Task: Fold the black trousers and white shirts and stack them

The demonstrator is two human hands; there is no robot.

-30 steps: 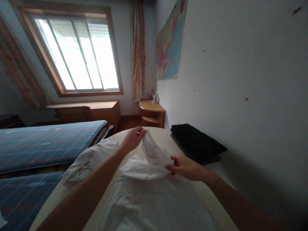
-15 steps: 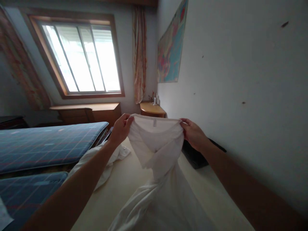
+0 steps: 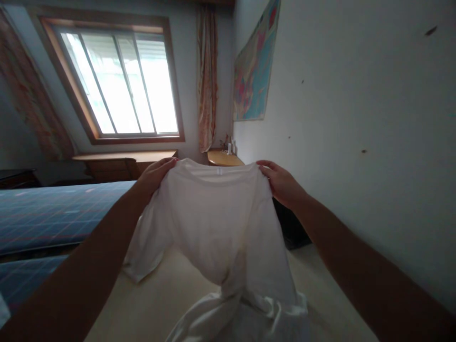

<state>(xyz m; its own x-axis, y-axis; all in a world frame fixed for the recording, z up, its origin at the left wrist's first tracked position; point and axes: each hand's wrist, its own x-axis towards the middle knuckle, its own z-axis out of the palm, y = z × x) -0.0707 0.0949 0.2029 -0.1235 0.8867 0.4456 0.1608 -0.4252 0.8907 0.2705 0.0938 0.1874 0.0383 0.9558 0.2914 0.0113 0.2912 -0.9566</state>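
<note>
A white shirt [image 3: 213, 213] hangs between my two hands, its neckline and small label at the top. My left hand [image 3: 156, 173] is closed on one shoulder of it. On the other shoulder, my right hand [image 3: 280, 183] pinches the cloth with thumb and fingers. The sleeves droop on both sides, and the lower part lies bunched on the cream bed surface [image 3: 160, 304] in front of me.
A black object [image 3: 294, 228] lies on the bed by the right wall, partly behind my right hand. Blue plaid mattresses [image 3: 60, 209] stand at the left. A desk [image 3: 117, 164] and a corner table [image 3: 224, 158] are under the window side.
My left hand has moved left and slightly up, and the hands are farther apart. The shirt has spread open, with its shoulders and sleeves showing; the grip has shifted outward from the collar.
</note>
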